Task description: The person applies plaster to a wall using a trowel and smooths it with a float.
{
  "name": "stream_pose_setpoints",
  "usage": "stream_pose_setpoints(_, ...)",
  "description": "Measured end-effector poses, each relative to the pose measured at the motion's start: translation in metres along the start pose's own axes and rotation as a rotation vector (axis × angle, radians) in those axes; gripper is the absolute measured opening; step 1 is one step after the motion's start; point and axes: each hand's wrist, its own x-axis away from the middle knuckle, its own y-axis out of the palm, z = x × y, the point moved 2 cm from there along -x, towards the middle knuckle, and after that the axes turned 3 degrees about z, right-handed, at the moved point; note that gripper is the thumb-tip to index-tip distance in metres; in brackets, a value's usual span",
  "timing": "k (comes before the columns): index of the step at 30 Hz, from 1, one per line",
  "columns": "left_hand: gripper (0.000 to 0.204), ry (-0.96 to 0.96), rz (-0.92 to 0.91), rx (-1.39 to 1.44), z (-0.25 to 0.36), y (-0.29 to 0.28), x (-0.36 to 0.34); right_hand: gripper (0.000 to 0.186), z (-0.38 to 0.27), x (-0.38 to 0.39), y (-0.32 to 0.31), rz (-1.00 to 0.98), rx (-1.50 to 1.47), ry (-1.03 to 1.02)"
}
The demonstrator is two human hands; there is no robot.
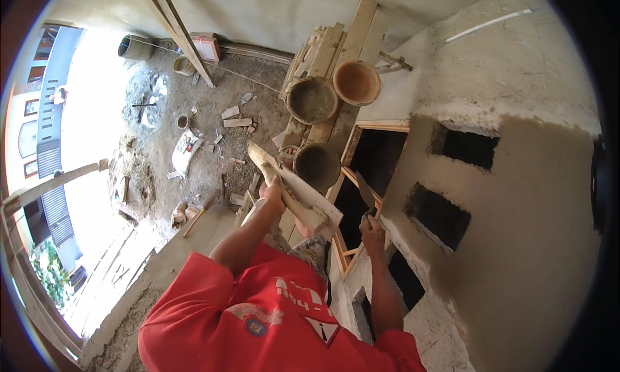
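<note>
Near the plank bench (357, 33): one long wooden float (315, 196), gripped at its handle by the left hand (274, 194), fingers wrapped around. To the right: one pointed trowel (366, 191), clasped by the handle in the right hand (371, 233), its blade directed away from the body and seen against a wooden frame (383, 124). On the bench: two round buckets (356, 84), one orange inside. Rightmost: one wall (533, 223), pierced by dark rectangular openings (470, 147).

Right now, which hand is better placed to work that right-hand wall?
Probably your right hand: it grips a trowel nearer the wall; your left hand holds a wooden board farther away.
</note>
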Motion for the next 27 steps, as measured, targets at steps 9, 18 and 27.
stream_pose_setpoints(9,0.034,0.158,-0.137,-0.042,-0.01,0.034,-0.104,0.033,-0.057,-0.255,0.12,0.061,0.326,-0.365)
stream_pose_setpoints(18,0.031,0.249,-0.135,-0.098,-0.016,0.071,-0.156,0.03,-0.122,-0.451,0.223,-0.015,0.7,-0.474)
stream_pose_setpoints(27,0.037,0.061,-0.14,-0.048,-0.014,0.074,-0.154,0.03,-0.155,-0.509,0.272,-0.082,0.823,-0.688)
